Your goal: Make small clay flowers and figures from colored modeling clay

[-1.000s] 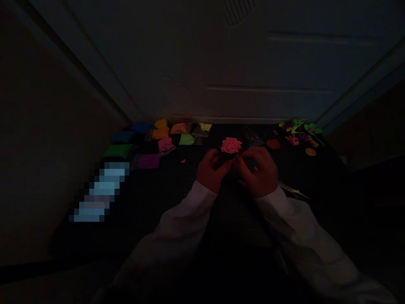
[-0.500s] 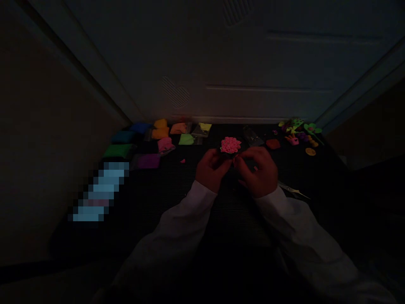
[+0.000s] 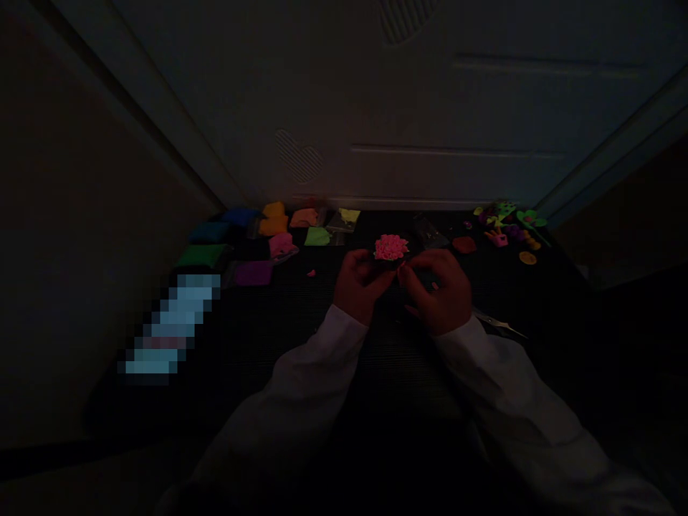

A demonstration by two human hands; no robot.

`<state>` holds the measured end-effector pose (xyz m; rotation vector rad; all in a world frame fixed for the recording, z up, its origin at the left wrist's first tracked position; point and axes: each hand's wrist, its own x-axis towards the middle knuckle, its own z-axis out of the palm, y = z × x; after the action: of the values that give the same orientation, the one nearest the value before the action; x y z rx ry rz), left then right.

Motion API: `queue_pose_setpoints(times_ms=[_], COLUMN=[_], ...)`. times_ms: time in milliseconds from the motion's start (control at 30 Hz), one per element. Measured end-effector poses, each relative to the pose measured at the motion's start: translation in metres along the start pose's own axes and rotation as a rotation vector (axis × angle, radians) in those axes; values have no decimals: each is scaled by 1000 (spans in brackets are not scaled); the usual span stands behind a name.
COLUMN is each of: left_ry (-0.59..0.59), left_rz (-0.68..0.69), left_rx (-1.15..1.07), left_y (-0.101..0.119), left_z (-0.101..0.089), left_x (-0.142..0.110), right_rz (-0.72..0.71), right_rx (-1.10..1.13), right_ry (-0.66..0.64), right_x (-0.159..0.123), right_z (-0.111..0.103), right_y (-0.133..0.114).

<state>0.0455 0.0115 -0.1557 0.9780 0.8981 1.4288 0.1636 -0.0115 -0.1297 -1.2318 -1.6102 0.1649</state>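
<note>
The light is very dim. A pink clay flower (image 3: 391, 247) with many small petals shows just above my fingertips, between my two hands. My left hand (image 3: 355, 287) is curled closed at the flower's near left side and seems to hold it from below; its grip is partly hidden. The thumb and fingers of my right hand (image 3: 441, 292) pinch a small pink clay piece (image 3: 402, 268) below the flower, close to the left thumb tip. Another pink scrap (image 3: 435, 286) shows by the right palm. Scissors (image 3: 499, 324) lie beside my right wrist.
Bags of coloured clay, such as green (image 3: 201, 256) and purple (image 3: 254, 272), line the back left of the dark table. A pink bit (image 3: 311, 273) lies nearer. Finished clay figures (image 3: 497, 236) and a yellow disc (image 3: 527, 257) stand back right. A pixelated bright panel (image 3: 175, 322) is at left.
Almost nothing differs. My left hand has shifted very slightly to the right; the flower and the pinched pink piece stay between my hands.
</note>
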Motion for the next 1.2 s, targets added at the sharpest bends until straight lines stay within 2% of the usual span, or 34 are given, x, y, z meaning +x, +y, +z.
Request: queue_pose_setpoints(times_ms=[200,600,767,867,967,1067,1200], left_ry=[-3,-44,-88,-74,-103,-154,-186], left_rz=[-22,27,30,-67,-133,-138,-141], left_rx=[-43,-3,-85,-171,-234,-261,-264], left_y=[-1,4,2,6,9,10,10], left_z=[0,-1,-4,-4,-3,-3,-4], left_x=[2,0,5,8,9,9,8], right_rz=[-11,-32,-10,130,390,595,658], right_rx=[-14,-12,70,224,412,595,747], right_ry=[-13,-18,-28,-25,-36,-152,-274], right_x=[1,0,0,0,2,4,4], right_z=[0,0,-2,-3,-1,2,5], right_y=[0,2,0,3,10,16,15])
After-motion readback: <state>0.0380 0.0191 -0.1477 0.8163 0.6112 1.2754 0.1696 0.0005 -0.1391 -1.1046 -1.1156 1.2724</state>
